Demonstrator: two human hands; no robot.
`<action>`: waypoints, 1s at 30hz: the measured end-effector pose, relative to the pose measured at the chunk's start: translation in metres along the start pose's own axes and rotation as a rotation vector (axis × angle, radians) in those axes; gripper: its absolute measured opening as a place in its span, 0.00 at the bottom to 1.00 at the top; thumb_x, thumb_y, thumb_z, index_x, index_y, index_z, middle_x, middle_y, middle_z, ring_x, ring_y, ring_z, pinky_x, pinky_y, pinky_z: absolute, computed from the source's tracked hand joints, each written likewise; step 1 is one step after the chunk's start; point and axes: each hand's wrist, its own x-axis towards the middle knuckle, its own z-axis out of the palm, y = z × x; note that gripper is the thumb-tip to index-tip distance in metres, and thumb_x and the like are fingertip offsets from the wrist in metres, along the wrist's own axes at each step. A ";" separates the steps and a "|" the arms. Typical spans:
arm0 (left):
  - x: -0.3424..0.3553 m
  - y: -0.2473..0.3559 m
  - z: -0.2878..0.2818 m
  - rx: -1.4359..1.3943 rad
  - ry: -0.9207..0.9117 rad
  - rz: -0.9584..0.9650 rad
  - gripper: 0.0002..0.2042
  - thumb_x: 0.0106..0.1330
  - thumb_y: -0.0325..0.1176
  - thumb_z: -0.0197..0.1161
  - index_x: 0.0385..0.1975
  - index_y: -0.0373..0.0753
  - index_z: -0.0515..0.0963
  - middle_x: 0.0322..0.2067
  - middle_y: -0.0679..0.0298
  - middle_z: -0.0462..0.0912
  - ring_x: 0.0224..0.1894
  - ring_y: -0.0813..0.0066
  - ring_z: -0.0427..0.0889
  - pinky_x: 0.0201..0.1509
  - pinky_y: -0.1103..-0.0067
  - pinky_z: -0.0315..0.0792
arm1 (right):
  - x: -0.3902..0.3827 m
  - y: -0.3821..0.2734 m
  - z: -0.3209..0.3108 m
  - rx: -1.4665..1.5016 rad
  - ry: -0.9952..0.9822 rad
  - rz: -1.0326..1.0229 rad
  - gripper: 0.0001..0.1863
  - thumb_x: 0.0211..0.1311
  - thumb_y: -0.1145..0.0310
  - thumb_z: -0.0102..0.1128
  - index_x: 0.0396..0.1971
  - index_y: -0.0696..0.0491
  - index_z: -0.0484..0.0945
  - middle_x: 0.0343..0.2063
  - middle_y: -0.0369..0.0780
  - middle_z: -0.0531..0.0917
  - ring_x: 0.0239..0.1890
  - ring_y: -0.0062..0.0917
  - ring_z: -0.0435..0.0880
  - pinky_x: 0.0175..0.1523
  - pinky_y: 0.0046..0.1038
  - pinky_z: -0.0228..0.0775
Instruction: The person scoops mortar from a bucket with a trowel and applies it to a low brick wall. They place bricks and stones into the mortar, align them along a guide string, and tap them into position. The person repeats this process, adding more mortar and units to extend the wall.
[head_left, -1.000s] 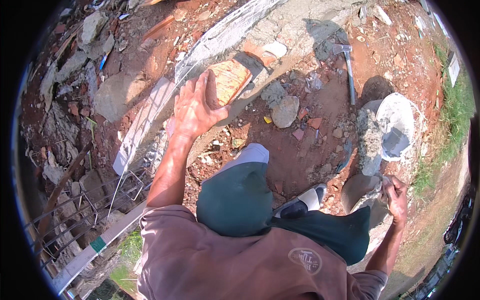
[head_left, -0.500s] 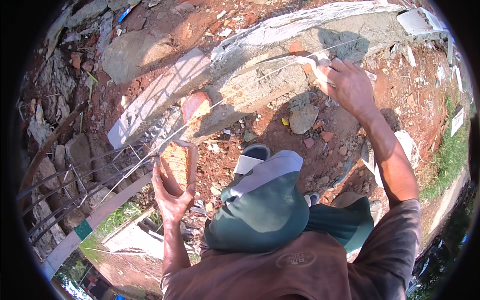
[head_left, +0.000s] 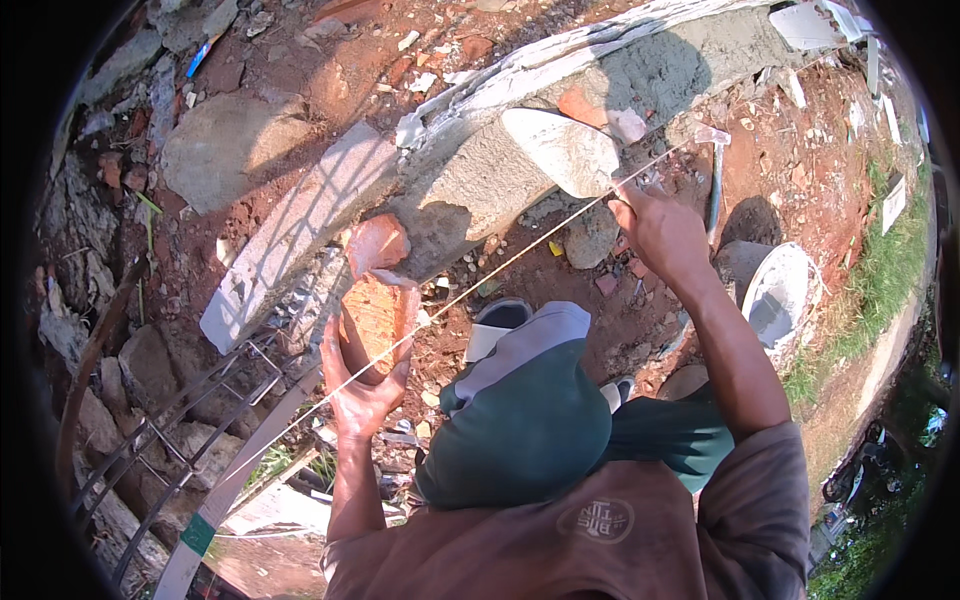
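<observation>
My left hand (head_left: pixel 362 405) is wrapped round an orange brick (head_left: pixel 366 322), fingers along one side and thumb on the other. The brick is held beside the end of a mortar-covered wall course (head_left: pixel 470 185), close to a broken reddish brick piece (head_left: pixel 376 246). In my right hand (head_left: pixel 665 235) is the handle of a trowel (head_left: pixel 562 150), its pale, mortar-smeared blade lying over the edge of the wet mortar. A taut string (head_left: pixel 500 262) crosses the view diagonally, past the brick and close by my right hand.
Steel reinforcing bars (head_left: pixel 185 455) and a pale plank (head_left: pixel 190 540) lie at the lower left. A whitish bucket (head_left: pixel 782 300) lies tipped at the right. A large stone (head_left: pixel 235 150) sits at the far left, with rubble scattered over red soil.
The trowel blade has turned from nearly edge-on to broad side showing over the mortar. My left hand has brought the brick closer to the broken piece. The string now sits nearer my body.
</observation>
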 end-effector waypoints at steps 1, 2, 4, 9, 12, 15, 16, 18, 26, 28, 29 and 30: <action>-0.001 -0.003 0.002 -0.079 0.025 -0.011 0.47 0.41 0.34 0.76 0.63 0.32 0.55 0.55 0.51 0.66 0.58 0.62 0.68 0.62 0.69 0.64 | 0.000 0.000 -0.002 0.011 0.008 -0.005 0.19 0.65 0.56 0.50 0.52 0.48 0.74 0.31 0.49 0.82 0.33 0.42 0.83 0.38 0.41 0.75; 0.000 -0.005 0.002 -0.073 0.029 -0.002 0.47 0.41 0.34 0.76 0.63 0.32 0.55 0.55 0.51 0.66 0.58 0.62 0.68 0.62 0.69 0.64 | -0.001 -0.001 0.001 0.066 -0.005 0.006 0.19 0.66 0.56 0.49 0.52 0.49 0.74 0.30 0.49 0.82 0.32 0.43 0.83 0.38 0.41 0.75; 0.002 -0.008 0.000 -0.058 0.041 0.011 0.47 0.41 0.35 0.76 0.63 0.32 0.56 0.56 0.51 0.66 0.58 0.62 0.68 0.61 0.69 0.64 | -0.006 -0.007 0.011 0.178 -0.034 0.025 0.21 0.66 0.55 0.48 0.52 0.52 0.74 0.29 0.49 0.82 0.32 0.44 0.83 0.38 0.41 0.74; -0.002 -0.021 -0.009 0.021 0.019 0.032 0.47 0.42 0.36 0.76 0.64 0.33 0.56 0.56 0.51 0.66 0.59 0.60 0.68 0.62 0.68 0.63 | -0.024 -0.048 0.021 0.867 -0.387 0.225 0.25 0.68 0.53 0.44 0.53 0.58 0.71 0.36 0.53 0.82 0.41 0.49 0.80 0.48 0.44 0.69; -0.001 -0.026 -0.012 -0.001 0.018 0.026 0.48 0.41 0.37 0.76 0.64 0.33 0.56 0.57 0.51 0.65 0.60 0.60 0.67 0.63 0.68 0.62 | -0.041 -0.065 0.039 0.720 -0.326 -0.009 0.25 0.68 0.52 0.44 0.53 0.57 0.72 0.38 0.54 0.81 0.45 0.49 0.79 0.50 0.44 0.68; 0.006 -0.023 -0.015 -0.049 -0.012 0.009 0.49 0.41 0.38 0.77 0.64 0.33 0.55 0.58 0.51 0.65 0.61 0.61 0.65 0.64 0.68 0.60 | -0.047 -0.073 0.033 0.592 -0.295 -0.021 0.23 0.67 0.52 0.47 0.49 0.56 0.74 0.37 0.53 0.82 0.44 0.48 0.79 0.51 0.45 0.68; 0.009 -0.020 -0.012 -0.047 -0.022 0.017 0.49 0.42 0.38 0.77 0.64 0.33 0.55 0.58 0.52 0.64 0.61 0.62 0.65 0.65 0.68 0.60 | -0.051 -0.064 0.021 0.532 -0.297 -0.012 0.22 0.66 0.52 0.48 0.48 0.55 0.75 0.37 0.53 0.82 0.44 0.48 0.79 0.50 0.45 0.68; 0.015 -0.008 -0.009 -0.026 -0.034 0.044 0.48 0.43 0.38 0.77 0.64 0.33 0.55 0.59 0.52 0.64 0.62 0.62 0.64 0.65 0.69 0.59 | -0.064 -0.029 -0.005 0.429 -0.297 -0.002 0.21 0.65 0.52 0.50 0.45 0.55 0.76 0.35 0.52 0.82 0.42 0.47 0.80 0.47 0.44 0.69; 0.028 0.031 0.043 -0.020 -0.143 0.280 0.44 0.52 0.31 0.72 0.66 0.33 0.50 0.63 0.49 0.56 0.66 0.60 0.58 0.68 0.68 0.54 | -0.331 0.131 -0.067 0.399 0.340 0.901 0.17 0.63 0.60 0.59 0.43 0.58 0.79 0.31 0.47 0.82 0.35 0.30 0.83 0.41 0.30 0.72; 0.030 0.051 0.072 -0.093 -0.151 0.326 0.44 0.52 0.31 0.72 0.66 0.33 0.50 0.63 0.49 0.56 0.66 0.60 0.58 0.68 0.68 0.54 | -0.409 0.149 -0.062 0.397 0.182 1.305 0.19 0.62 0.55 0.57 0.43 0.55 0.79 0.32 0.46 0.83 0.36 0.33 0.84 0.43 0.32 0.73; 0.030 0.059 0.087 -0.073 -0.167 0.339 0.44 0.52 0.31 0.72 0.66 0.33 0.50 0.63 0.49 0.56 0.66 0.60 0.58 0.68 0.68 0.54 | -0.450 0.155 -0.055 0.319 0.074 1.380 0.19 0.62 0.54 0.57 0.42 0.54 0.80 0.33 0.46 0.84 0.37 0.34 0.84 0.44 0.33 0.73; 0.030 0.064 0.100 -0.061 -0.183 0.356 0.44 0.53 0.31 0.72 0.66 0.33 0.50 0.63 0.49 0.56 0.66 0.60 0.58 0.68 0.68 0.54 | -0.487 0.160 -0.036 0.256 -0.033 1.441 0.19 0.61 0.52 0.56 0.41 0.53 0.81 0.34 0.45 0.84 0.37 0.35 0.84 0.45 0.34 0.73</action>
